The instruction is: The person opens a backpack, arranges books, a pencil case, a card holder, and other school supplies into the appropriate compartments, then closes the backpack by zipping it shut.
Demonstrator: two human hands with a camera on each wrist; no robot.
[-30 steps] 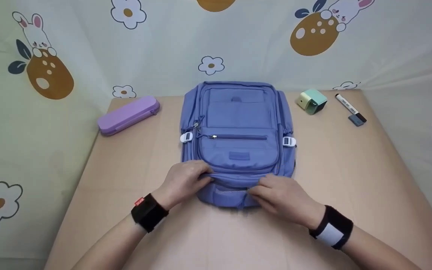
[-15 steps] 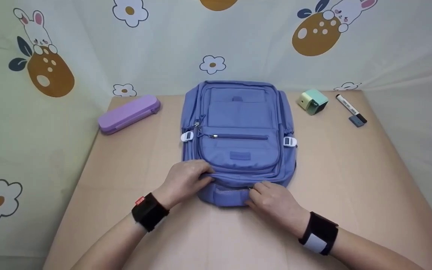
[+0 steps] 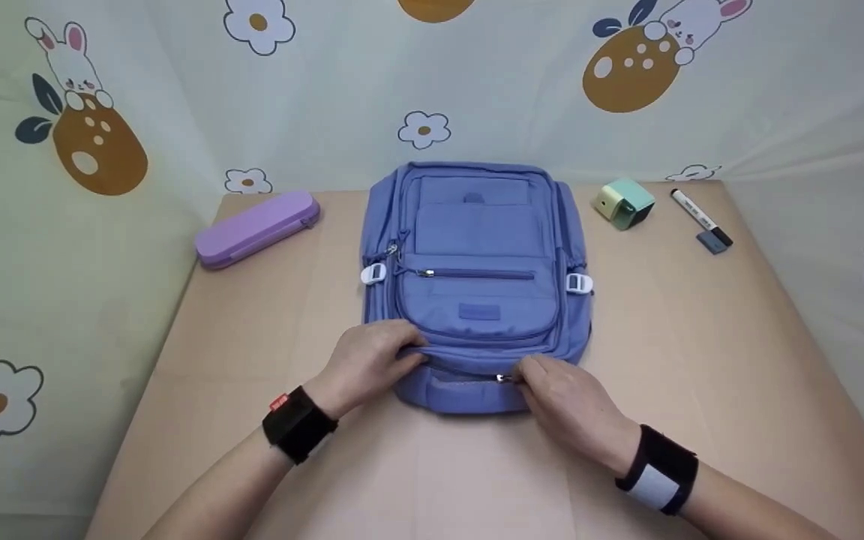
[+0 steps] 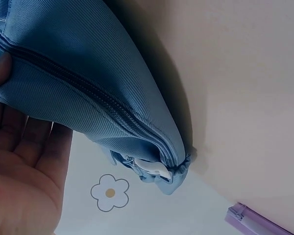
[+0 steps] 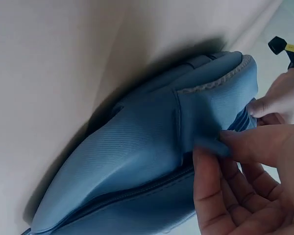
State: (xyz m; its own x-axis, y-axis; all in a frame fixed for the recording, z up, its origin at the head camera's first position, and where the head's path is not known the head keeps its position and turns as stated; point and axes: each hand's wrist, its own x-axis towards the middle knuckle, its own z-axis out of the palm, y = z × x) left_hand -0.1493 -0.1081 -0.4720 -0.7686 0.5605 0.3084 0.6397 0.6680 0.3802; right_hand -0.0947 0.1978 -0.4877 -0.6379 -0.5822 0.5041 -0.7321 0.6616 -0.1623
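Note:
A blue backpack [image 3: 477, 232] lies on its back on the table, its bottom end toward me. My left hand [image 3: 372, 360] pinches the fabric at the bottom left beside a curved zipper [image 4: 83, 88], thumb on top and fingers beneath. At the bottom right, my right hand [image 3: 574, 405] pinches a small blue zipper pull [image 5: 213, 146] between thumb and index finger. The metal slider [image 3: 503, 378] shows just left of those fingertips in the head view. Left of the slider the zipper line gapes slightly; the stretch to its right is hidden by the right hand.
A purple zippered case [image 3: 259, 229] lies at the back left of the table. At the back right are a mint-and-yellow boxy object [image 3: 625, 203] and a white marker [image 3: 694, 210] with a small dark block [image 3: 714, 241] against it. A patterned curtain [image 3: 327, 97] surrounds the table.
My right hand first dropped lower and left, then shifted right and slightly up along the zipper; the slider now shows clear of its fingers. The left hand and backpack have stayed put.

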